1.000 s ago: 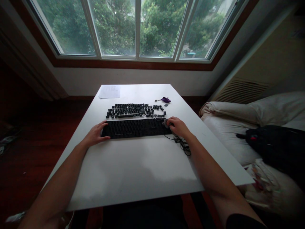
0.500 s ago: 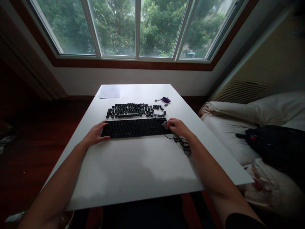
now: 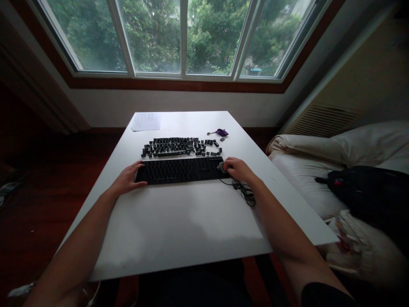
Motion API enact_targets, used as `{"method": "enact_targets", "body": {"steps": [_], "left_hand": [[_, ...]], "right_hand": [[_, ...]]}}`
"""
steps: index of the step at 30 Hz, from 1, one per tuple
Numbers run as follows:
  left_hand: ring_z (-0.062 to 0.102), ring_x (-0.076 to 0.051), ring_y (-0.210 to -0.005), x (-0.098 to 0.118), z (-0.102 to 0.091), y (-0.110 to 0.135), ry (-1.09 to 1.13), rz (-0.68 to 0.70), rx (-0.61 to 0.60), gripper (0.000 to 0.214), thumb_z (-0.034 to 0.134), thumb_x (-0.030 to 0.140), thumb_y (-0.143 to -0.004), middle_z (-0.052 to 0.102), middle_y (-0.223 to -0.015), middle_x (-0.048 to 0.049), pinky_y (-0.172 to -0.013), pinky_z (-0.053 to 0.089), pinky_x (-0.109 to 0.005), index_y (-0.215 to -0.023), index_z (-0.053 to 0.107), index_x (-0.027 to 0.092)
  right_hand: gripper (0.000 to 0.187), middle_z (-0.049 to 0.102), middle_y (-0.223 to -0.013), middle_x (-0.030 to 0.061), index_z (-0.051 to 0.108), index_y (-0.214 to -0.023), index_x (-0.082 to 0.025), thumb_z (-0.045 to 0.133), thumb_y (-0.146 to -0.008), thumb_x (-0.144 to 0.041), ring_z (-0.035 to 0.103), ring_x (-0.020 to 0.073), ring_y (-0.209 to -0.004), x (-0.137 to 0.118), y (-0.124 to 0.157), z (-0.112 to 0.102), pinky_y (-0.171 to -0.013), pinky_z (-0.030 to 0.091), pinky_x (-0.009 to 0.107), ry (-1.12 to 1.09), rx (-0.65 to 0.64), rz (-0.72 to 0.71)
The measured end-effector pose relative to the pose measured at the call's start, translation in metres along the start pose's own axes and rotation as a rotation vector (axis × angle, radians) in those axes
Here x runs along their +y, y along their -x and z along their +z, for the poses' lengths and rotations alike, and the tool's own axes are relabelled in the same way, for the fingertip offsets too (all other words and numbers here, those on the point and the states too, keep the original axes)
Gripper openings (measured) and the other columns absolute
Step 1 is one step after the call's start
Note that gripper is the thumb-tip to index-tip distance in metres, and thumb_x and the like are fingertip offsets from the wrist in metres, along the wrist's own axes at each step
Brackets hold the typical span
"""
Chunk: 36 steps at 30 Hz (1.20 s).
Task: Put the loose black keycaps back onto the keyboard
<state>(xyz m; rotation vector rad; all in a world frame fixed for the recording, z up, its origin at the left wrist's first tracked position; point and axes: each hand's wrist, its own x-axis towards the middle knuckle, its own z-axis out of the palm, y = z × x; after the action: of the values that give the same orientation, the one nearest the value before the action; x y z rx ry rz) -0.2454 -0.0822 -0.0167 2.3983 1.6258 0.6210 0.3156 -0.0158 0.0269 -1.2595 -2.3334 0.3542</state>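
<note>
A black keyboard base (image 3: pixel 180 170) lies across the middle of a white table (image 3: pixel 191 230). My left hand (image 3: pixel 128 179) rests on the keyboard's left end, fingers curled round its edge. At the right end, my right hand (image 3: pixel 238 169) is closed on a small grey object (image 3: pixel 220 166) pressed against the keyboard. Several loose black keycaps (image 3: pixel 179 146) lie in rows just behind the keyboard. The keyboard's black cable (image 3: pixel 244 192) is bunched beside my right wrist.
A purple tool (image 3: pixel 220 132) lies at the back right of the table, a sheet of paper (image 3: pixel 146 121) at the back left. A bed with pale bedding (image 3: pixel 322 149) and a black bag (image 3: pixel 367 192) stands to the right. Windows run behind.
The grey object in my right hand has slid slightly along the keyboard's right end. The view has tilted a little. My left hand has stayed put.
</note>
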Motion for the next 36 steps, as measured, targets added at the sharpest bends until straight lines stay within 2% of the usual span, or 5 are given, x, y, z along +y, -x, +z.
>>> {"method": "enact_targets", "body": {"steps": [8,12,21,25,36], "left_hand": [[0.038,-0.036,-0.144,-0.001,0.0,-0.001,-0.015,0.018,-0.002,0.089,0.068,0.072,-0.075,0.035,-0.16,-0.0128,-0.119,0.033,-0.053,-0.146,0.045,0.024],[0.038,-0.036,-0.144,0.0,0.0,0.0,-0.009,0.02,0.002,0.089,0.067,0.074,-0.075,0.037,-0.159,-0.0122,-0.119,0.034,-0.053,-0.146,0.045,0.025],[0.038,-0.036,-0.144,-0.004,0.001,0.0,-0.014,0.026,0.002,0.089,0.066,0.074,-0.075,0.037,-0.16,-0.012,-0.118,0.034,-0.054,-0.147,0.045,0.025],[0.04,-0.036,-0.143,-0.004,0.001,0.0,-0.014,0.023,-0.001,0.089,0.068,0.072,-0.075,0.036,-0.16,-0.012,-0.118,0.035,-0.054,-0.146,0.045,0.025],[0.04,-0.036,-0.143,-0.005,0.002,0.0,-0.023,0.016,-0.003,0.089,0.068,0.071,-0.075,0.035,-0.161,-0.0121,-0.118,0.035,-0.053,-0.147,0.044,0.025]], "right_hand": [[0.019,0.064,-0.086,0.0029,0.066,-0.071,-0.021,0.052,-0.066,-0.01,0.06,0.0185,-0.083,0.003,0.0,0.001,-0.079,0.044,0.03,-0.034,0.02,-0.014],[0.018,0.064,-0.085,0.0025,0.065,-0.069,-0.021,0.052,-0.066,-0.009,0.06,0.0178,-0.081,0.004,0.0,0.001,-0.078,0.043,0.029,-0.054,-0.023,-0.027],[0.015,0.064,-0.082,0.002,0.063,-0.067,-0.02,0.05,-0.068,-0.011,0.059,0.0165,-0.074,0.01,0.001,0.002,-0.073,0.042,0.03,-0.189,-0.032,0.032],[0.017,0.065,-0.082,0.0015,0.064,-0.07,-0.02,0.051,-0.068,-0.011,0.059,0.0165,-0.075,0.012,0.001,0.005,-0.073,0.042,0.029,-0.157,0.022,0.074],[0.017,0.064,-0.083,0.0012,0.064,-0.07,-0.02,0.051,-0.068,-0.009,0.058,0.0157,-0.074,0.01,0.0,0.006,-0.071,0.04,0.028,-0.11,0.021,0.041]]}}
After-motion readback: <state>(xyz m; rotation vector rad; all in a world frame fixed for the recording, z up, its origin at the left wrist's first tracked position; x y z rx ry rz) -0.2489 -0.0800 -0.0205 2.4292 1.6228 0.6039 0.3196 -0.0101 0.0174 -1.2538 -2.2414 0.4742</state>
